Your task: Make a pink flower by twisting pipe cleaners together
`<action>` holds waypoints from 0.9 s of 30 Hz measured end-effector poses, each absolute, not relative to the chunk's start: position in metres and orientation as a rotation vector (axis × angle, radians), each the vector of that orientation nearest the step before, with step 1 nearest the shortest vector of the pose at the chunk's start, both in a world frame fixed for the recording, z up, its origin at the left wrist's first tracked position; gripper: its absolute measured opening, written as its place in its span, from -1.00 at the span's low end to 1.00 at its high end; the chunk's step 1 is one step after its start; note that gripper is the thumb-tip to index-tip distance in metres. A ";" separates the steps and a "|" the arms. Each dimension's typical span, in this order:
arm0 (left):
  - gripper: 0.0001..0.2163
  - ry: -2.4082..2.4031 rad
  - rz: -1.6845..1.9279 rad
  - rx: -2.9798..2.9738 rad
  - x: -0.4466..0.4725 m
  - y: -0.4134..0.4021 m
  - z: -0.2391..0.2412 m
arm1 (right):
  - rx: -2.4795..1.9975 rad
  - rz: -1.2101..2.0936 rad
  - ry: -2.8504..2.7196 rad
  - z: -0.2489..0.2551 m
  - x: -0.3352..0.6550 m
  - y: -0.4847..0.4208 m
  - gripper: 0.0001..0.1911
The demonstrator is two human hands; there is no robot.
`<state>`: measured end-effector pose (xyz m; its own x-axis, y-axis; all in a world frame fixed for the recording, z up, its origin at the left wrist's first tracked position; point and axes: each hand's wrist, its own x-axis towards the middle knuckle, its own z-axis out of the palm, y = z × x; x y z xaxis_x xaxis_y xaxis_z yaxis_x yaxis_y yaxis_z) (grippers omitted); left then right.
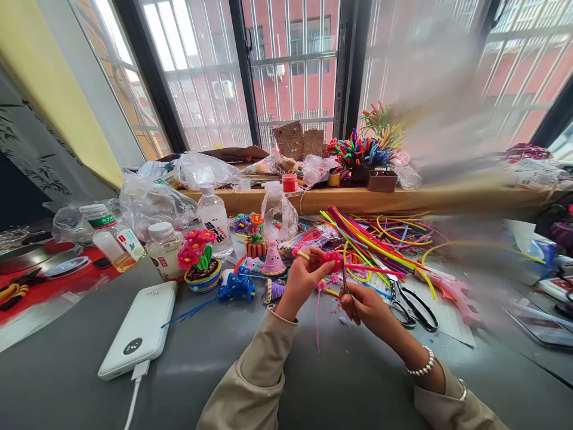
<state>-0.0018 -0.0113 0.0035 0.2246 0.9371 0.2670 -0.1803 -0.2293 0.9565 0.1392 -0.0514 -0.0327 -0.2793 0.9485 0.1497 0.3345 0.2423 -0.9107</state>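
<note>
My left hand [303,276] pinches a bright pink pipe-cleaner flower [332,261] above the table. A pink stem sticks out from it to the right. In my right hand [367,306] is a small pair of scissors [344,277], its narrow blades pointing up against the flower's right side. Whether the blades are parted I cannot tell. Below my left hand a thin pale pink pipe cleaner [318,322] trails over the grey table. Just left of that hand lie a purple coiled piece [274,290] and a pink cone-shaped figure [274,260].
Loose coloured pipe cleaners [371,239] spread behind my hands. Large black-handled scissors [414,304] and a pink glue gun [456,295] lie to the right. On the left are a white power bank [141,325], a potted pink flower [201,263] and bottles [215,221]. A blur covers the right side.
</note>
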 end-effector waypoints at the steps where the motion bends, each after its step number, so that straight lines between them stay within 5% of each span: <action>1: -0.75 0.785 1.271 1.380 -0.002 -0.011 0.004 | -1.210 1.018 -1.761 -0.032 0.139 -0.051 -0.49; 11: -0.77 0.708 1.275 1.316 -0.004 -0.011 0.004 | -1.332 0.935 -1.750 -0.029 0.139 -0.051 -0.59; 21: -0.79 0.741 1.482 1.155 -0.009 -0.007 0.009 | -0.968 0.971 -1.884 -0.027 0.142 -0.059 -0.37; 27: -0.78 0.777 1.394 1.137 -0.010 -0.005 0.009 | -0.822 1.064 -1.506 -0.020 0.166 -0.056 -0.32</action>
<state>-0.0102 -0.0046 0.0091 0.0853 0.9756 0.2023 -0.3406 -0.1623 0.9261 0.1656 -0.0564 -0.0201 -0.1957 0.9103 0.3647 -0.0397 0.3643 -0.9304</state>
